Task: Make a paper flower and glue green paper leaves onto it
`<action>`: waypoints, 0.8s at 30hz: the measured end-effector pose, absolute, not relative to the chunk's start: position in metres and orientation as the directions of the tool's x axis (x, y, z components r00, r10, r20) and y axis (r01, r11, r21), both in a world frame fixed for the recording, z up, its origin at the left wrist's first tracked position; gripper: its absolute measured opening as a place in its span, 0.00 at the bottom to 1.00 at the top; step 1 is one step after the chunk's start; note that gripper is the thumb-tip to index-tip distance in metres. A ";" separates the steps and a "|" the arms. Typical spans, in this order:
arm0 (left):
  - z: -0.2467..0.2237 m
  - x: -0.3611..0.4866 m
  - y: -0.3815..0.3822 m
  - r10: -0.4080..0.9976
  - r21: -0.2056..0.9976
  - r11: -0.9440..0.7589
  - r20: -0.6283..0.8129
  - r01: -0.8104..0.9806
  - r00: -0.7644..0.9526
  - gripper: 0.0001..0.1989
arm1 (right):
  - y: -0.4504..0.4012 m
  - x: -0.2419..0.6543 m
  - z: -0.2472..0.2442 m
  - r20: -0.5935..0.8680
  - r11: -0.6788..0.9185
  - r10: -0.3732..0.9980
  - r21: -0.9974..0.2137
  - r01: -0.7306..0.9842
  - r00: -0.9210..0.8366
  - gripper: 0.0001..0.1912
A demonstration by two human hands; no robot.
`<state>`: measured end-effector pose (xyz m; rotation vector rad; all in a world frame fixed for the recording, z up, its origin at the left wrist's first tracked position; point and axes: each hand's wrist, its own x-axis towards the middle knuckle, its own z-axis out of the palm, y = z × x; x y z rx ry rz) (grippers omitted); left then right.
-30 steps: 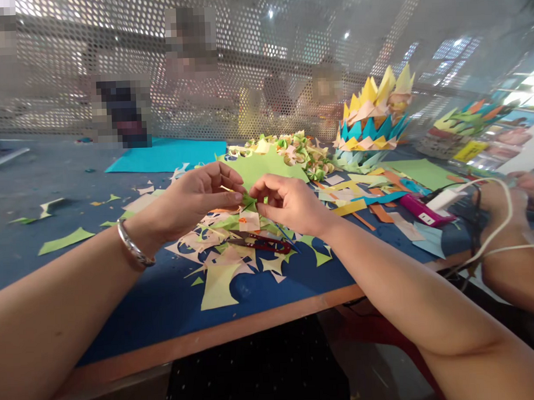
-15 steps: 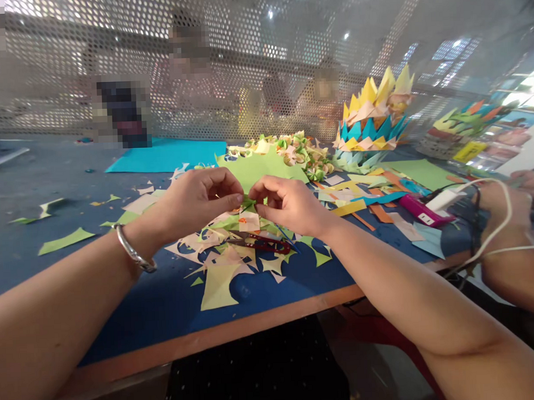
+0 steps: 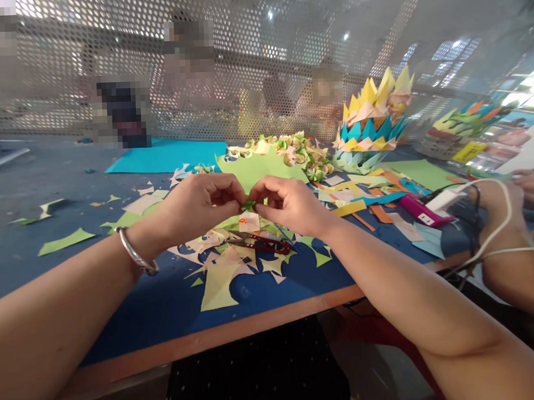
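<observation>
A small folded piece of green paper point(image 3: 248, 206) is pinched between my two hands, partly hidden by the fingers. My left hand point(image 3: 201, 199), with a silver bangle at the wrist, holds its left side. On its right side, the thumb and fingertips of my right hand point(image 3: 289, 204) are closed. Just below lie a pale pink paper square point(image 3: 249, 222) with an orange mark and a pair of scissors with dark red handles point(image 3: 268, 245). Cut paper scraps point(image 3: 219, 283) in pale yellow, pink and green spread around them. Behind my hands lies a large light green sheet point(image 3: 257, 168).
A heap of small folded paper flowers point(image 3: 298, 149) sits behind the green sheet. To its right stands a tiered paper model point(image 3: 372, 126). A blue sheet point(image 3: 169, 155) lies at the back left. On the right are a magenta power strip point(image 3: 425, 211), cables and another person's arm point(image 3: 504, 232).
My left hand has shifted slightly right and down, bringing its fingertips closer to my right hand at the green paper. My right hand stays nearly still.
</observation>
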<state>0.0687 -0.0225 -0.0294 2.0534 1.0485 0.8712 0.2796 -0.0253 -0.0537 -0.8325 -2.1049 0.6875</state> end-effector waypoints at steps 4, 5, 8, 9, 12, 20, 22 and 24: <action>-0.027 0.068 -0.024 0.835 0.697 -0.515 0.278 0.499 0.474 0.05 | -0.025 0.280 -0.054 0.460 0.641 0.742 -0.699 0.316 -0.488 0.04; -0.027 0.068 -0.024 0.831 0.701 -0.517 0.272 0.491 0.485 0.05 | -0.025 0.280 -0.054 0.462 0.640 0.743 -0.702 0.313 -0.485 0.05; -0.027 0.066 -0.022 0.817 0.724 -0.518 0.261 0.455 0.513 0.07 | -0.026 0.280 -0.054 0.465 0.637 0.748 -0.702 0.318 -0.473 0.05; -0.027 0.065 -0.021 0.813 0.729 -0.519 0.259 0.447 0.521 0.08 | -0.026 0.280 -0.054 0.464 0.636 0.750 -0.701 0.322 -0.470 0.05; -0.028 0.065 -0.019 0.807 0.732 -0.521 0.256 0.439 0.531 0.10 | -0.026 0.280 -0.054 0.464 0.633 0.753 -0.704 0.323 -0.466 0.04; -0.026 0.067 -0.024 0.778 0.644 -0.604 0.350 0.470 0.521 0.10 | -0.025 0.280 -0.055 0.471 0.637 0.746 -0.711 0.297 -0.471 0.04; -0.026 0.068 -0.026 0.759 0.575 -0.645 0.401 0.503 0.514 0.09 | -0.025 0.280 -0.056 0.468 0.637 0.743 -0.713 0.294 -0.478 0.04; -0.028 0.068 -0.026 0.748 0.537 -0.662 0.432 0.523 0.503 0.09 | -0.024 0.280 -0.056 0.469 0.639 0.742 -0.709 0.296 -0.479 0.04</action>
